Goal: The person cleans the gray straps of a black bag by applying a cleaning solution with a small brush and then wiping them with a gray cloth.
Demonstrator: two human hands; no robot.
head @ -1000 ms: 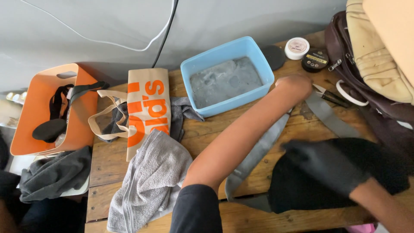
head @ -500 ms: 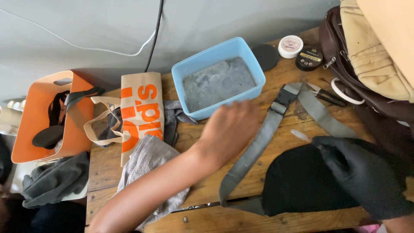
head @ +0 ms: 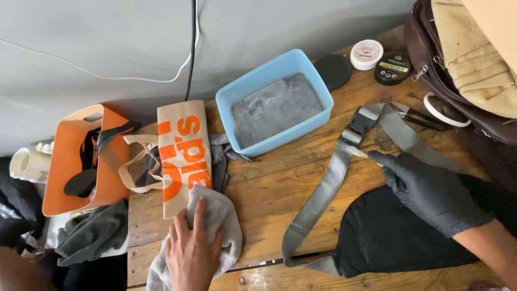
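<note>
My bare left hand (head: 191, 250) lies flat on a grey cloth (head: 221, 221) at the table's near left edge, fingers spread over it. My right hand (head: 425, 188), in a black glove, rests on a black bag (head: 388, 242) and pinches a small pale piece (head: 358, 153) at its fingertips. That piece sits beside a long grey strap (head: 323, 194) with a black-and-grey buckle (head: 360, 125). Behind them stands a blue tub (head: 231, 105) holding murky grey water.
A tan tote bag with orange print (head: 183, 151) and an orange bag (head: 70, 161) lie at the left. Two round tins (head: 366, 54) (head: 392, 67), a black lid (head: 333, 70), a dark hand tool (head: 420, 116) and a brown bag (head: 458, 75) crowd the far right. Dark cloth (head: 91, 237) hangs at the left.
My left arm has drawn back from the far right of the table to the grey cloth near me. My gloved right hand has moved left to the pale piece by the strap.
</note>
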